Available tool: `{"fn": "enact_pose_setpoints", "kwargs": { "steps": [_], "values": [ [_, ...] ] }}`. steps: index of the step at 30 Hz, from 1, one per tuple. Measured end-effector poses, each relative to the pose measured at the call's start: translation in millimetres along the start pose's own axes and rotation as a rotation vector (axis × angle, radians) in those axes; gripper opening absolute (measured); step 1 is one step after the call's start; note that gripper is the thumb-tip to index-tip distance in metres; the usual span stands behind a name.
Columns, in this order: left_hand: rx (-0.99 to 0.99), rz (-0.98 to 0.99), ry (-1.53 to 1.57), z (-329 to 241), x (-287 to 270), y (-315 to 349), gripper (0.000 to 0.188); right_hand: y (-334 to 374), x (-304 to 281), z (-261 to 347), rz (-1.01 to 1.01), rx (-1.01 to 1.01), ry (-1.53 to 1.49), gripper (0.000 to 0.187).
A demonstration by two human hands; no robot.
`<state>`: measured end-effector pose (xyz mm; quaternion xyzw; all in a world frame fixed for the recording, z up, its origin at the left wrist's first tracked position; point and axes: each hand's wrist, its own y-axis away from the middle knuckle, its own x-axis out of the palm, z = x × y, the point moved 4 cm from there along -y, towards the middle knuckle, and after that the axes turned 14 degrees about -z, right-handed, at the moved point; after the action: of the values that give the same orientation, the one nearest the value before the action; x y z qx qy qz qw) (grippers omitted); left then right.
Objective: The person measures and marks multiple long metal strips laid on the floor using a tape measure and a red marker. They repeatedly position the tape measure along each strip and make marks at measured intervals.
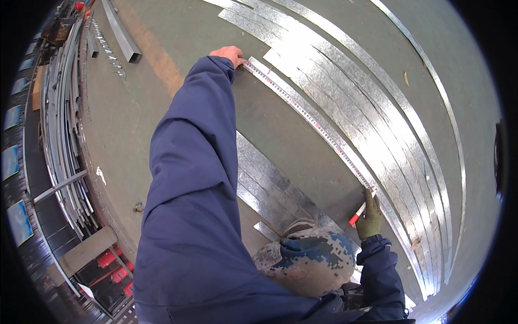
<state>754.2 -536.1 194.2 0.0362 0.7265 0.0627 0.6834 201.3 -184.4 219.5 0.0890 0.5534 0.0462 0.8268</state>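
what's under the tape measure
The tape measure lies along a galvanized metal strip on the green floor. Its far end is covered by the left hand.

No packages, printed labels, signs or screens can be made out anywhere in this view. The nearest thing to one is a row of blue rectangular panels curving along the far left rim, too blurred and bent by the lens to tell what they are. A few small red objects under the bench at lower left are likewise too unclear to identify.
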Motion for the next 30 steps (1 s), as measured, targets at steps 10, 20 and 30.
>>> {"fn": "enact_pose_setpoints", "kwargs": {
  "steps": [10, 20, 30],
  "values": [
    [0.162, 0.337, 0.076, -34, 3, -4, 0.035, -13, -26, 2, -0.016, 0.056, -0.139, 0.069],
    [0.900, 0.624, 0.435, -363, 9, 214, 0.031, 38, -100, -20, -0.332, 0.121, -0.432, 0.058],
    [1.027, 1.329, 0.656, -479, 82, 336, 0.027, 106, -299, -100, -0.851, 0.525, -0.530, 0.032]
  ]
}}
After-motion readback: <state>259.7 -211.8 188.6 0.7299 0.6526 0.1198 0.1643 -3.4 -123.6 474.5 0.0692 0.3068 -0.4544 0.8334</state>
